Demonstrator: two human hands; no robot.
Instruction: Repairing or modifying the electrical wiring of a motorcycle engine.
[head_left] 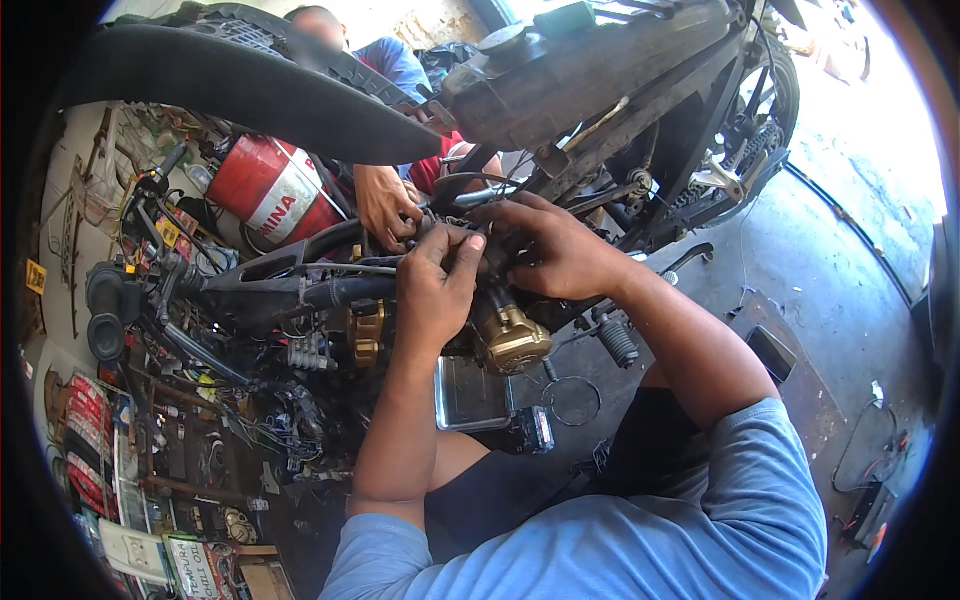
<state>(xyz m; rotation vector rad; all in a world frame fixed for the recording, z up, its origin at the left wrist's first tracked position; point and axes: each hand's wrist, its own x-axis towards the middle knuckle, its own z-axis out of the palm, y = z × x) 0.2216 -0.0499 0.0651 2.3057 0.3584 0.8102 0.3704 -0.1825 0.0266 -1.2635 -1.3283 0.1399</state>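
Observation:
Both my hands reach into the middle of a partly stripped motorcycle, just above its gold-coloured engine cover (513, 338). My left hand (438, 278) is closed, thumb and fingers pressed together at the dark parts over the engine. Opposite it, my right hand (548, 245) curls its fingers round the same spot, also closed. What either hand grips is hidden by the fingers. Close beyond my left hand, a co-worker's hand (384, 207) reaches in from the far side. The motorcycle's dark frame tube (345, 291) runs to the left of my hands.
The long black seat (240, 95) and a dark tank-like body (590, 75) overhang the far side. A red and white drum (278, 192) stands beyond the frame. A shallow clear tray (472, 392) lies below the engine. Handlebar parts and cables crowd the left; a rear wheel (785, 90) stands far right.

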